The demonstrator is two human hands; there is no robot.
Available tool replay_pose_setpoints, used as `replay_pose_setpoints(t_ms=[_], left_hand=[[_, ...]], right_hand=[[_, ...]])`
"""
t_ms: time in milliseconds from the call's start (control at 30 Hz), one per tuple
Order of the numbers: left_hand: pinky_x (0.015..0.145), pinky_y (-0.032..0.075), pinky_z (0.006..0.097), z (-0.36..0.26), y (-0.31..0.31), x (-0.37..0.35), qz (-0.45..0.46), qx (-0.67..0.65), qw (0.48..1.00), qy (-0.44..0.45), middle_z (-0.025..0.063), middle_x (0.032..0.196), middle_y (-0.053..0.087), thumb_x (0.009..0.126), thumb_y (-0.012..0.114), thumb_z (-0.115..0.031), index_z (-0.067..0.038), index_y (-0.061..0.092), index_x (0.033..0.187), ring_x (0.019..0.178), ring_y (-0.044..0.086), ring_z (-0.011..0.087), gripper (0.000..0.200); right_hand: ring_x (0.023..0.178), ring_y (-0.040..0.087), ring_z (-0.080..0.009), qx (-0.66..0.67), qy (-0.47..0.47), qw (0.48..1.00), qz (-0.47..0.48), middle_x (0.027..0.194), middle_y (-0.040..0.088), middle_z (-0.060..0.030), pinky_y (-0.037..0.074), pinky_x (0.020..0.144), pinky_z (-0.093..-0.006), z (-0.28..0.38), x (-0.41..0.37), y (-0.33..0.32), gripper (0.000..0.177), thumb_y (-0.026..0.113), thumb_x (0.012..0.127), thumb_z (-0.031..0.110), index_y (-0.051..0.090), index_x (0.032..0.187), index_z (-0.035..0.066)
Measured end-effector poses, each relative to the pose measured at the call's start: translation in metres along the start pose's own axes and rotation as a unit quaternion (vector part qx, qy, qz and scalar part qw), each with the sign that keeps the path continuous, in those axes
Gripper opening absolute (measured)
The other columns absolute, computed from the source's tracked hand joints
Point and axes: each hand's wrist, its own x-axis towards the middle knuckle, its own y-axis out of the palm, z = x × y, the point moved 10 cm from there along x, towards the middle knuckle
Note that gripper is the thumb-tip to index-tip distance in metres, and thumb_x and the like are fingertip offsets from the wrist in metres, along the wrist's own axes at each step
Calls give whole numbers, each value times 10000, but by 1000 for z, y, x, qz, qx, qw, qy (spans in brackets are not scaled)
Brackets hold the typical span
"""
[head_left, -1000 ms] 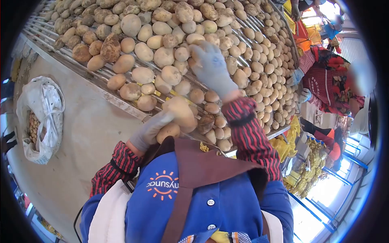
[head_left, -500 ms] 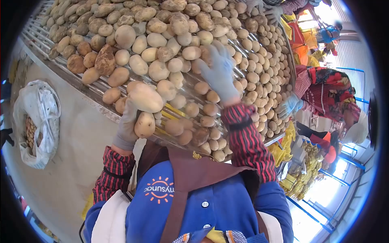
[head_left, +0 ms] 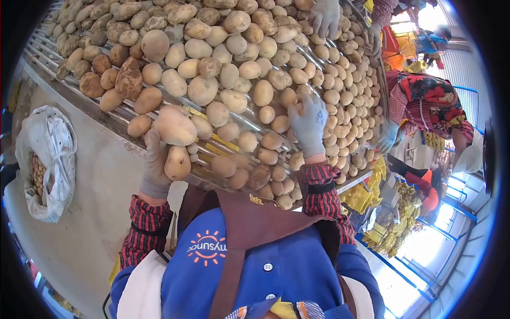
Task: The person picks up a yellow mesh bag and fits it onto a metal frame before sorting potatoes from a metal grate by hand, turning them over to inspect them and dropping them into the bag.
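Potatoes of many sizes cover a roller table. My left hand, in a grey glove, is at the table's near left edge, its fingers round a small potato. Just above that hand lies a large pale potato, touching its fingertips. My right hand, gloved too, is over the rollers right of the middle. Its fingers are curled down against a potato; the fingertips are partly hidden, so a grip on it cannot be made out.
A white sack holding potatoes stands on the floor at left. Another person's gloved hand is over the far side of the table. A co-worker stands at the right, near filled net bags.
My right hand has moved right and toward me, and its spread fingers have curled. My left hand keeps the small potato and has shifted slightly left. Another person's hand reaches further in at the top.
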Motion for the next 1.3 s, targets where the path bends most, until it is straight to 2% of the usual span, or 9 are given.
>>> replay_pose_setpoints(t_ms=[167,333,433,700,1000,1133,1200,1233,1300], left_hand=[[789,602,379,15,11,-2,-40,-32,999,7,182,1112,654,959,513,-693,-10,470,1393,913,682,274,811],[761,603,383,22,23,0,-8,-37,999,3,171,1057,672,960,488,-708,-6,484,1381,854,689,270,819],[710,601,348,20,28,2,-22,13,1000,2,153,1024,673,966,471,-713,-10,499,1369,822,684,237,811],[677,601,295,30,27,12,-31,51,998,-8,124,1055,650,983,420,-720,-23,504,1365,808,661,183,800],[764,581,277,23,48,13,-31,73,997,7,92,1159,617,1002,340,-730,-59,487,1376,912,644,172,782],[891,559,333,11,63,15,-7,-1,1000,29,98,1259,580,1001,645,-341,-6,464,1381,1114,613,227,538],[981,508,387,-2,69,11,23,121,987,103,99,1295,575,938,726,-220,-10,455,1407,1161,605,250,581],[1004,496,401,-4,67,9,32,149,981,123,99,1304,574,922,746,-190,-11,453,1413,1173,604,256,599],[1025,495,420,0,50,12,24,109,988,108,112,1360,547,930,637,-357,-15,439,1438,1226,575,271,644]], right_hand=[[1010,672,-413,43,21,957,287,1042,706,-234,501,893,-505,73,11,75,432,666,876,366,599,1174,60],[975,700,-403,141,-28,968,204,1072,702,-289,548,835,-485,51,24,62,539,592,930,384,557,1303,-3],[980,710,-287,763,162,550,298,1138,702,-193,597,779,-383,51,-6,49,540,527,1006,378,524,1366,-24],[866,700,-237,890,192,303,282,1085,694,-122,591,685,-320,104,-36,22,639,509,1022,578,541,1322,14],[498,586,-117,665,319,647,192,767,679,-88,435,397,-225,89,-57,34,655,386,1028,657,613,1132,52],[504,580,-79,586,281,705,285,711,663,-42,400,397,-202,107,-69,22,617,364,1050,617,649,1091,72],[844,648,-337,352,-8,922,159,877,663,-183,517,692,-401,117,-55,6,335,468,1046,331,610,1049,28],[878,636,-375,224,-159,960,45,877,653,-211,506,719,-426,147,-67,-25,272,496,1026,267,604,1037,17],[864,642,-378,332,-81,933,110,872,652,-212,504,714,-436,157,-70,-35,235,526,1008,242,609,1037,24]])
